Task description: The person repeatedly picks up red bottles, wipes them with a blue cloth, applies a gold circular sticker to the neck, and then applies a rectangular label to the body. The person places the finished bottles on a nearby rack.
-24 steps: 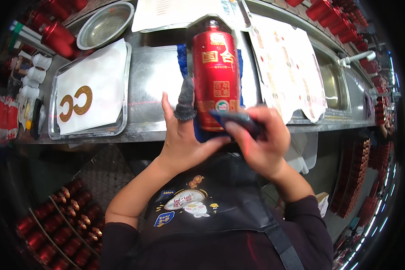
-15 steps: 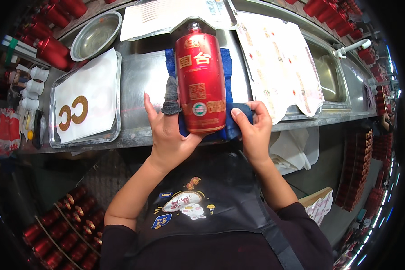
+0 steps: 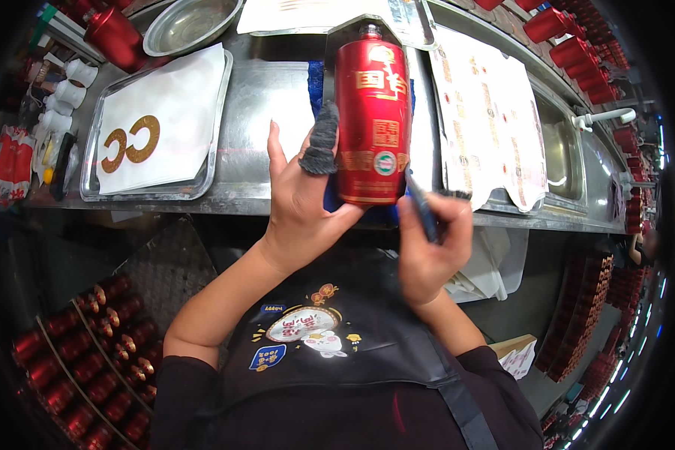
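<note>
A glossy red bottle (image 3: pixel 371 142) with gold lettering and a round green-white label lies before me, neck away and base toward me. Blue cloth (image 3: pixel 316 84) shows at its sides. My left hand (image 3: pixel 300 202) steadies the bottle, thumb under the base and fingers along its left side; a grey knitted cover wraps one finger. At the bottle's lower right, my right hand (image 3: pixel 436 244) pinches a slim, dark blue, pen-like thing (image 3: pixel 425 216), its pale tip close to the bottle. Blur hides its exact kind, and I cannot tell whether the tip touches.
On the steel bench, a tray (image 3: pixel 219 120) at left bears white paper with two gold C-shaped pieces. Behind it sits a metal bowl (image 3: pixel 191 28). Printed sheets (image 3: pixel 495 120) lie at right beside a sink (image 3: pixel 570 169). Red bottles (image 3: pixel 90 352) fill a rack at lower left.
My right hand has turned from gripping dark blue material beside the bottle to pinching the slim thing near its lower right. The view has shifted; my left hand still steadies the bottle.
</note>
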A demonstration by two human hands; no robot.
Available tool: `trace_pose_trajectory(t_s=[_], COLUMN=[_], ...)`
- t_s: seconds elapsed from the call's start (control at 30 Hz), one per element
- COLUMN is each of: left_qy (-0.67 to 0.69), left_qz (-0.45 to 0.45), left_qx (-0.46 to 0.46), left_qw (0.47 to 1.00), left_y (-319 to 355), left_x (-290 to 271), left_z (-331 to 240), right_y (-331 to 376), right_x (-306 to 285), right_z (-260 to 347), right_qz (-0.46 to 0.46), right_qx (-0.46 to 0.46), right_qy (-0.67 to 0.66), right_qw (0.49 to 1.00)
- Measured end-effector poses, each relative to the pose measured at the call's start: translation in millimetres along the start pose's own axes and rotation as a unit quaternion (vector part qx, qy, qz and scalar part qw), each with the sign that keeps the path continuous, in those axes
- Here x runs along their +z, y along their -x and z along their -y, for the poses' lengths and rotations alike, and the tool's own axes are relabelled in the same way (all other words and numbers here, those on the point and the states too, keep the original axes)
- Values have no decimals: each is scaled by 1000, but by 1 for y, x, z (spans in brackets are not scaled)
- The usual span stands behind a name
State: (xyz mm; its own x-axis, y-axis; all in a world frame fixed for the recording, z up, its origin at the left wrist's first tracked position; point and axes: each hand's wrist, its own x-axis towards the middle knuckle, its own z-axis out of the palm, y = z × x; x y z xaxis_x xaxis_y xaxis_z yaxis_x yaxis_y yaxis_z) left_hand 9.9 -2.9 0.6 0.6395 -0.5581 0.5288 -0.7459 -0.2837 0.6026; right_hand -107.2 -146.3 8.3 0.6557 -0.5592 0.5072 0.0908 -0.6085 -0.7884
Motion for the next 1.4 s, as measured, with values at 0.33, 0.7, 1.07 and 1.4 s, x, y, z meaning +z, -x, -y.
trace_pose_trajectory(t_s=[0.33, 0.7, 1.07, 1.4], left_qy=[13, 70, 141, 171], left_qz=[-73, -76, -60, 9], left_qx=[19, 23, -4, -97], left_qw=[997, 994, 988, 980], left_y=[0, -5, -6, 11], left_x=[10, 11, 17, 0], left_z=[5, 3, 2, 8], right_y=[-13, -29, -31, -27], right_x=[3, 13, 12, -21], right_z=[21, 22, 10, -16], right_qz=[49, 27, 66, 287], right_qx=[-218, -236, -165, -204], right_qy=[12, 57, 50, -103], right_qw=[975, 970, 983, 930])
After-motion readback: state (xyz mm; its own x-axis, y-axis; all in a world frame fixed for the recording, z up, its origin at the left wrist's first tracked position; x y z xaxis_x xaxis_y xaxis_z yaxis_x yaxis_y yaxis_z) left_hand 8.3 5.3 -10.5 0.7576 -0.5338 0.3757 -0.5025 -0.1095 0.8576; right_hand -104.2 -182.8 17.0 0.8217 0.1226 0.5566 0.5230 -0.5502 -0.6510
